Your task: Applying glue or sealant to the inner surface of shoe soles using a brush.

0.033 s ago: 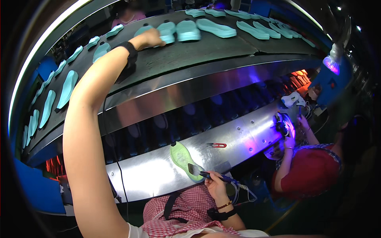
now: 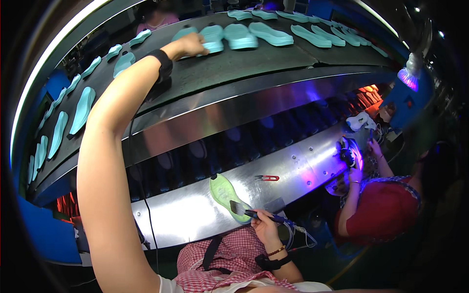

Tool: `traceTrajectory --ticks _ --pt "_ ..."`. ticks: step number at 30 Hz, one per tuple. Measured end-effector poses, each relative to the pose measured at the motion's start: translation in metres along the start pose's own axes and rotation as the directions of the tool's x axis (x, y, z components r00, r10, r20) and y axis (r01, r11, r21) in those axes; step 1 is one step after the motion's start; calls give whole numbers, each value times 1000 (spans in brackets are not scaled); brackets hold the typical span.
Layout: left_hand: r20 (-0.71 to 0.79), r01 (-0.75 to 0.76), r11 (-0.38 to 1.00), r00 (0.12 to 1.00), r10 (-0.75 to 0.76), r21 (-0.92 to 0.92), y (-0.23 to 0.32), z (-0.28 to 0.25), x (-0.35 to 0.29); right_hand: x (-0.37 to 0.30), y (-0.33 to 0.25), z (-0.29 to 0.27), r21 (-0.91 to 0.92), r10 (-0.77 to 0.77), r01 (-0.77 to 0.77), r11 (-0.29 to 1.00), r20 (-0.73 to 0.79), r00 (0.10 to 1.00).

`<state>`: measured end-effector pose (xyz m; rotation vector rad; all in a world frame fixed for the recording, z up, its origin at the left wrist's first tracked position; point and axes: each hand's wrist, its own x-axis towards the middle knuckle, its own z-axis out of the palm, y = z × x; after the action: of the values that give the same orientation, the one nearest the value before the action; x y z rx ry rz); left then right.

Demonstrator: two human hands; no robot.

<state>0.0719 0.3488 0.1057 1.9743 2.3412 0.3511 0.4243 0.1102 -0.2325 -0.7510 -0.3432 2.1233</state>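
My left hand point(image 2: 192, 45) stretches far out over the dark conveyor. Its fingers are curled at the left edge of a turquoise shoe sole point(image 2: 212, 39); how far they wrap round it is hidden. Close by on the right lies another turquoise sole point(image 2: 240, 37), blurred by motion. Down near my lap, my right hand point(image 2: 264, 227) is closed round the dark handle of a flat brush point(image 2: 250, 213). Its bristles are over a pale green sole point(image 2: 223, 194) lying on the metal ledge; whether they touch it cannot be told.
More turquoise soles line the conveyor point(image 2: 205, 80) on both sides. Red thread snips point(image 2: 267, 178) lie on the metal ledge point(image 2: 183, 222). A dark cable hangs beside my left arm. At the right, a person in red point(image 2: 378, 210) handles a shoe point(image 2: 348, 155) under purple light.
My left hand has shifted slightly right, and the soles beside it have slid right along the conveyor. My right hand and the brush have barely moved.
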Motion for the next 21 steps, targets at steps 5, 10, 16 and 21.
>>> traceTrajectory --ticks 5,10,16,21 --pt "-132 -101 969 989 72 -225 -31 -25 -10 13 10 11 -48 -46 53 997 133 990" --pt "154 287 749 875 -458 598 -140 -62 -84 17 7 11 -102 -116 124 987 80 990" --pt "-199 57 916 980 25 397 -152 -44 -206 19 2 12 -179 -206 208 962 26 978" --pt "-771 -218 929 628 -101 -299 -127 3 -333 12 13 25 -163 -240 245 956 50 970"
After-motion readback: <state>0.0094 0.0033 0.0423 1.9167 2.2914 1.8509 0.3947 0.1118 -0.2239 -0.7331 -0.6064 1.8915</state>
